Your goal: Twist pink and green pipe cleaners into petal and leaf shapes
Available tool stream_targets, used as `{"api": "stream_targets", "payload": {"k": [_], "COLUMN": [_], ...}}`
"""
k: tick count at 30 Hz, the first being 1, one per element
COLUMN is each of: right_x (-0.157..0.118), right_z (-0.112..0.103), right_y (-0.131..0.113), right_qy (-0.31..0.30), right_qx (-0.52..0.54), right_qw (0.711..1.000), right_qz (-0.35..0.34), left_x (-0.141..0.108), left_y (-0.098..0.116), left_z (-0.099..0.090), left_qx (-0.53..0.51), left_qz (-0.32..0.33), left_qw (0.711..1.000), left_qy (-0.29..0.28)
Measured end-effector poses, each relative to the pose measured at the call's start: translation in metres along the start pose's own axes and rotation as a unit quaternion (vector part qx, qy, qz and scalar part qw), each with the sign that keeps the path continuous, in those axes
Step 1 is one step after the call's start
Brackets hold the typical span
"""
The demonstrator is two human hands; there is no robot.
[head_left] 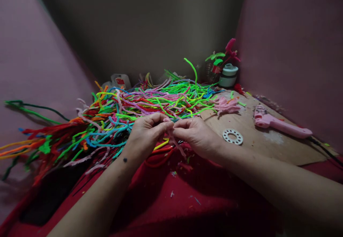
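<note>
My left hand point(147, 132) and my right hand point(197, 135) meet at the centre, fingertips almost touching. Between them they pinch a light pink pipe cleaner point(175, 142), its free end hanging down over the red cloth. Both hands are closed, and the fingers hide the part they grip. Just behind them spreads a large heap of pipe cleaners point(160, 99) in green, pink, orange, red and blue. To the right of my right hand lies a white ring with holes point(224, 133).
A pink glue gun point(286, 125) with a black cord lies on a board point(249, 151) at right. Behind are a bundle of pink pipe cleaners point(226, 105), a pale jar point(228, 76) and pink-and-green flowers point(230, 49). Red cloth point(171, 212) covers the front; walls close the sides.
</note>
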State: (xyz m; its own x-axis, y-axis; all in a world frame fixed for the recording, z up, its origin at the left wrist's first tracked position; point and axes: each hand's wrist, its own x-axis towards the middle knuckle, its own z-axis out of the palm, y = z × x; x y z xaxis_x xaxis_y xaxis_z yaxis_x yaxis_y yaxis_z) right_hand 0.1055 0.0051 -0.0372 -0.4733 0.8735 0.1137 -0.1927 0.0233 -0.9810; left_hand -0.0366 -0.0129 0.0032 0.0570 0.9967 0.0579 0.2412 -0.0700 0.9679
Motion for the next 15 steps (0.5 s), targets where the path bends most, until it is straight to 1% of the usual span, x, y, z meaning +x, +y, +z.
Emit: {"api": "stream_targets", "payload": {"k": [2,7,10,12,14,15], "right_x": [-0.0017,-0.0051,-0.0055,-0.0053,-0.0052,-0.0051], "right_z": [0.0007,0.0015,0.0012,0.001,0.0009,0.0009], "right_y": [-0.0025,-0.0058,-0.0059,-0.0059,-0.0059,-0.006], "right_qy": [0.001,0.021,0.039,0.046,0.041,0.036], "right_qx": [-0.016,-0.028,-0.029,-0.035,-0.041,-0.044], "right_qw": [1.0,0.999,0.999,0.998,0.998,0.998], "right_qz": [0.005,-0.005,-0.009,-0.008,-0.006,-0.003], "left_x": [-0.0007,-0.0022,-0.0035,-0.0042,-0.0045,-0.0043], "left_y": [-0.0002,0.0003,0.001,-0.0003,-0.0038,-0.0064], "left_z": [0.0003,0.0028,0.0043,0.0041,0.003,0.0022], "left_qx": [0.007,-0.008,0.003,0.04,0.121,0.172], "left_qz": [0.007,0.012,0.019,0.05,0.121,0.168], "left_qw": [1.0,0.999,0.999,0.998,0.984,0.969], "left_qy": [0.019,0.034,0.028,0.026,0.048,0.061]}}
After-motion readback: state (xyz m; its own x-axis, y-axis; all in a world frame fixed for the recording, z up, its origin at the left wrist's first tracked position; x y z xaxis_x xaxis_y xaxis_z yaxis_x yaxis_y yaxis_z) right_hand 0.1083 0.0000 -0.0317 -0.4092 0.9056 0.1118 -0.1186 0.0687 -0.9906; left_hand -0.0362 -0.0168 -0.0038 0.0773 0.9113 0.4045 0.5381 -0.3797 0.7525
